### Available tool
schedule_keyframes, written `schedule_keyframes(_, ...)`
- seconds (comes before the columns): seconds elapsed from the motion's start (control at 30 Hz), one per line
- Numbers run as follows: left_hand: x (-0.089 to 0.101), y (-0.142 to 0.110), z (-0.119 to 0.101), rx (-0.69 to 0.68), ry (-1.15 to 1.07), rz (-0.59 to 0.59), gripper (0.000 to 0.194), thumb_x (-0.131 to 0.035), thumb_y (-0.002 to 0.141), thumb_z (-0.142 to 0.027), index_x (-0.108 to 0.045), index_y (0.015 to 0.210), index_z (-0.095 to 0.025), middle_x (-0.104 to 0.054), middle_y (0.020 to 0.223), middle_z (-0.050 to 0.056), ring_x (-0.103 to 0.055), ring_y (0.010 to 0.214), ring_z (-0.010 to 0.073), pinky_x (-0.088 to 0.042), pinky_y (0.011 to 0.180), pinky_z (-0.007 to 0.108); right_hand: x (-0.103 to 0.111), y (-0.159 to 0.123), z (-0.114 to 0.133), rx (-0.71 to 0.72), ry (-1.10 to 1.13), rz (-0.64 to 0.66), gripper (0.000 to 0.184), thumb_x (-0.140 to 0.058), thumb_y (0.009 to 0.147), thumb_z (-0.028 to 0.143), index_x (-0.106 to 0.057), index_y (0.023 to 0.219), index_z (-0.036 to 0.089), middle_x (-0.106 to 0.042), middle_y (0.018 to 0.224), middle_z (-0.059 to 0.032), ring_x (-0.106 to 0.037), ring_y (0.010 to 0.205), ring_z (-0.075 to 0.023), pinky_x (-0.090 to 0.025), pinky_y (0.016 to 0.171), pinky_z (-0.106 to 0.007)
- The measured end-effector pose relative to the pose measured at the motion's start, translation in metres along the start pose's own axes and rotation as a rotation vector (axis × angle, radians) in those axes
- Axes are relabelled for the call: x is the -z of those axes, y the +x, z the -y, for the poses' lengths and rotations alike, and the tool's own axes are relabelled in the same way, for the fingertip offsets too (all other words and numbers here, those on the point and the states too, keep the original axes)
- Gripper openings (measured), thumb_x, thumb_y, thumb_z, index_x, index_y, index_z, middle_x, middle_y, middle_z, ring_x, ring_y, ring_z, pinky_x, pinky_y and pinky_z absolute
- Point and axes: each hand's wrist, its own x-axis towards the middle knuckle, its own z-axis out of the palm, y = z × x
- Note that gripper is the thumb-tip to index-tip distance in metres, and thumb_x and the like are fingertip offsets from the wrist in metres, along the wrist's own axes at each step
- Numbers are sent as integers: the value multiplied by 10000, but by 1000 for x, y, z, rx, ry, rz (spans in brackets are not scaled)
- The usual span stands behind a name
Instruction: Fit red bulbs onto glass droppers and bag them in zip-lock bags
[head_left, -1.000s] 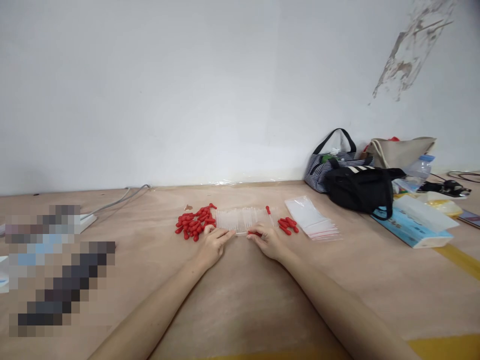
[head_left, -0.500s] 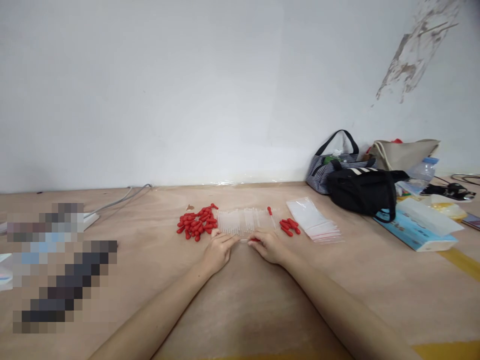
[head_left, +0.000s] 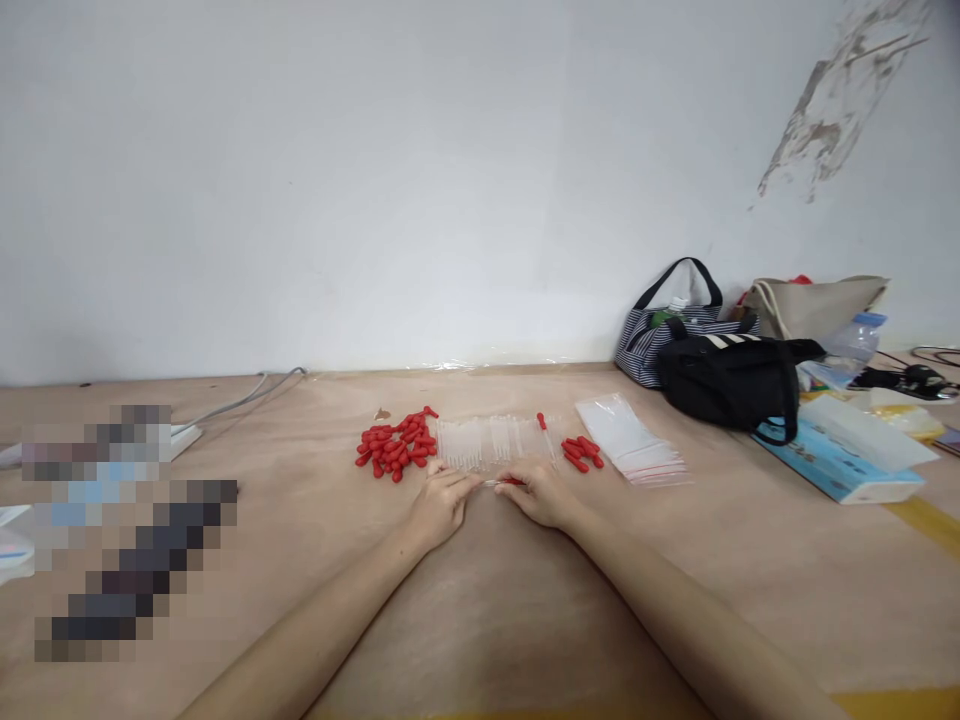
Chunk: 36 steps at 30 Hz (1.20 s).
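Note:
My left hand (head_left: 441, 503) is closed in a pinch on a thin clear dropper tube (head_left: 490, 483). Pinched in my right hand (head_left: 543, 496) is a red rubber bulb (head_left: 513, 481), lined up with the tube's right end. Fingers partly hide where the two meet, so I cannot tell how far the bulb is on. Just beyond both hands lies a row of clear tubes (head_left: 469, 442). One dropper (head_left: 541, 422) with a red bulb on its far end lies at that row's right. A heap of red bulbs (head_left: 396, 446) is left of the row, a smaller group (head_left: 583, 454) right of it.
Clear zip bags (head_left: 626, 435) lie right of the small bulb group. Farther right are a black bag (head_left: 727, 385), a striped bag (head_left: 637, 350) and a blue tissue pack (head_left: 840, 460). A grey cable (head_left: 247, 397) runs at back left. A wall (head_left: 450, 200) bounds the table's far side.
The view has shifted very slightly. Both hands stay in nearly the same place, still on the tube and the red bulb.

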Motion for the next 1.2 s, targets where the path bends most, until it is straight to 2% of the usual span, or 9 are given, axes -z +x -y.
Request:
schedule_keyframes(0.13,0,0,0,14,-3,19,329,-386,808,-49,-611,998,-196,-693,850,47,-606,717,141,-318,755,342,-1,1,0,32,67,28,172,-512,821,252,-658,907,226,-689,860,-43,-618,775,-164,-440,743,-295)
schedule_keyframes(0.2,1,1,0,26,3,22,327,-375,819,-50,-609,996,-196,-690,842,40,-603,720,140,-309,768,346,2,1,-1,-27,113,37,223,-565,787,268,-624,1000,234,-686,871,-39,-623,783,-166,-451,744,-300)
schedule_keyframes(0.27,2,3,1,51,13,21,315,-367,840,-66,-604,1001,-196,-685,846,36,-599,740,142,-301,782,349,6,1,-3,-139,175,31,359,-633,732,279,-566,1081,226,-679,837,-27,-625,764,-163,-465,713,-293)
schedule_keyframes(0.3,2,4,1,71,18,14,301,-367,854,-83,-600,1009,-196,-681,857,37,-596,761,145,-298,789,348,8,1,-5,-193,203,18,381,-654,709,274,-558,1074,218,-675,822,-21,-625,755,-160,-470,698,-287)
schedule_keyframes(0.37,4,4,1,109,18,-4,271,-373,880,-128,-586,1033,-194,-672,882,40,-588,807,150,-299,803,345,12,0,-7,-251,226,-3,265,-658,700,259,-597,950,197,-670,789,-17,-621,730,-153,-471,672,-275)
schedule_keyframes(0.47,5,4,1,130,-3,-1,247,-377,901,-181,-579,1042,-195,-660,907,39,-577,847,149,-305,822,339,15,-1,-7,-244,203,-13,96,-620,730,268,-628,766,180,-665,737,-20,-599,673,-145,-461,637,-269)
schedule_keyframes(0.8,7,3,1,129,-37,-22,211,-420,894,-237,-619,950,-195,-685,857,28,-599,776,139,-325,816,349,5,-3,-6,-201,341,-49,150,-573,766,282,-663,836,184,-690,836,-43,-622,749,-156,-491,709,-294)
schedule_keyframes(1.0,7,3,-3,81,-37,-31,195,-428,884,-203,-622,900,-194,-694,822,19,-602,719,133,-320,799,352,3,-4,-8,-230,449,71,187,-579,756,318,-687,873,219,-700,843,-19,-636,751,-169,-504,703,-305)
schedule_keyframes(1.2,6,2,-2,67,-41,-28,182,-438,878,-186,-618,907,-182,-684,776,12,-587,695,130,-306,791,346,4,-3,-9,-221,441,74,189,-577,757,322,-691,858,209,-694,804,-20,-625,730,-168,-498,681,-295)
